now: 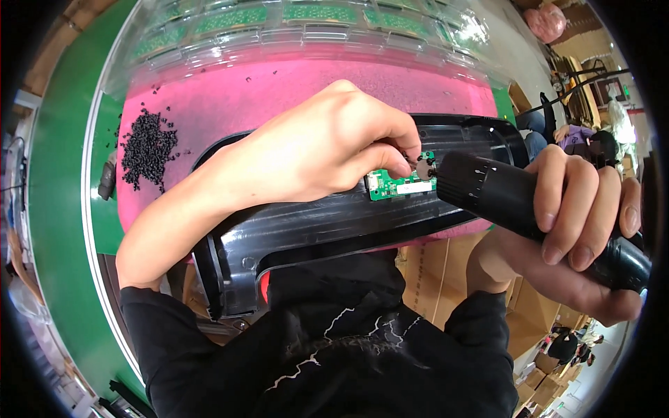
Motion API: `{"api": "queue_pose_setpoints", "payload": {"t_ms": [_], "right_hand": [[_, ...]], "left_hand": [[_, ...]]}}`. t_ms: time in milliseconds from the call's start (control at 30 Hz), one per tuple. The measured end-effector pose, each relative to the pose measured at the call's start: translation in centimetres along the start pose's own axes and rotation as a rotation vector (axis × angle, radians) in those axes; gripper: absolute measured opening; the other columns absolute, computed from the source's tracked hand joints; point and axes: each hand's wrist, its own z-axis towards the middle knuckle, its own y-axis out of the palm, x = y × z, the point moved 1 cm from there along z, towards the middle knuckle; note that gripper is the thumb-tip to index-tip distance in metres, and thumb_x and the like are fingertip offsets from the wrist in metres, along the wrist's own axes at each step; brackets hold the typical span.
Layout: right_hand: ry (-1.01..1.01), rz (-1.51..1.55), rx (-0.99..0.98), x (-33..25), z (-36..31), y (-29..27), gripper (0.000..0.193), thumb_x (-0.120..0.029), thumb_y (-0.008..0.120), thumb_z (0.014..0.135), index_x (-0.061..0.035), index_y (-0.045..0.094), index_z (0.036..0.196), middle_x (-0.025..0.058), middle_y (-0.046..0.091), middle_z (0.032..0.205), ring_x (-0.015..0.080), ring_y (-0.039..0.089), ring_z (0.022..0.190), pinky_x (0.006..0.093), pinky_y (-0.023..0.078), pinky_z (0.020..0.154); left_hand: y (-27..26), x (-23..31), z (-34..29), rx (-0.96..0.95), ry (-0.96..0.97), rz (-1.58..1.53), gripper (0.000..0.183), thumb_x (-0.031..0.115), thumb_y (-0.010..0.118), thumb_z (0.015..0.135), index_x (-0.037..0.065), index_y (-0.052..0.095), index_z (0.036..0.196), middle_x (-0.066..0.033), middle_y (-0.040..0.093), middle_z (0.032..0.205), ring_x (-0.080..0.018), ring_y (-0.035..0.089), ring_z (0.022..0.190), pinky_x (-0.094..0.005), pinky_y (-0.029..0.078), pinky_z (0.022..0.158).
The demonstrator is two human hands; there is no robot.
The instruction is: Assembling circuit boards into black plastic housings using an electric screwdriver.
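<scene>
My right hand (582,209) is wrapped round a black electric screwdriver (488,184), its nose pointing left over a green circuit board (401,188). The board lies in a long, curved black plastic housing (313,226). My left hand (334,143) reaches over the housing, thumb and forefinger closed in a pinch right beside the screwdriver's nose. Small dark bits show at those fingertips, too small to name surely. A heap of small black screws (148,150) lies on the pink mat (209,87), left of my left forearm.
Clear plastic trays (313,31) with several green boards stand along the mat's far side. A small dark object (106,180) sits by the mat's left edge on the green table (66,209). Cardboard boxes (435,279) stand below; people are at the far right.
</scene>
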Motion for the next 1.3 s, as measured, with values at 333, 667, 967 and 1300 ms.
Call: {"api": "queue_pose_setpoints", "payload": {"t_ms": [333,667,967,1300], "right_hand": [[0.169,-0.033,-0.143,1.6,-0.8,-0.6,0.065,-0.064,0.072,0.076,-0.0104,0.049,0.103,-0.0045,0.055,0.065,0.0071,0.053,0.050,0.0220,0.042,0.052],[0.363,-0.002,-0.126,3.4,-2.4,-0.9,0.072,-0.070,0.071,0.074,-0.0088,0.049,0.104,-0.0021,0.055,0.064,0.0112,0.052,0.050,0.0267,0.042,0.052],[0.363,-0.187,-0.070,4.1,-3.0,-0.6,0.076,-0.076,0.063,0.076,-0.0071,0.049,0.103,-0.0014,0.050,0.062,0.0104,0.047,0.047,0.0272,0.041,0.051],[0.320,-0.123,-0.081,4.2,-2.8,-0.3,0.077,-0.077,0.067,0.072,-0.0080,0.049,0.103,-0.0018,0.050,0.061,0.0105,0.047,0.046,0.0276,0.040,0.050]], "left_hand": [[0.0,0.0,-0.1,-0.016,0.012,0.212,0.010,0.002,0.073,0.079,-0.001,0.069,0.087,-0.0112,0.070,0.076,-0.0243,0.068,0.073,-0.0321,0.053,0.064],[-0.1,-0.6,-0.5,0.038,-0.035,0.482,0.011,0.009,0.071,0.082,-0.001,0.068,0.084,-0.0148,0.067,0.076,-0.0339,0.064,0.073,-0.0408,0.050,0.064],[0.2,-0.9,-0.6,0.083,-0.015,0.483,0.014,0.012,0.069,0.085,-0.001,0.066,0.083,-0.0154,0.065,0.076,-0.0353,0.063,0.074,-0.0423,0.048,0.064],[0.4,-1.2,-0.8,0.101,-0.012,0.481,0.014,0.012,0.069,0.085,-0.001,0.065,0.082,-0.0152,0.065,0.076,-0.0351,0.062,0.074,-0.0423,0.048,0.065]]}}
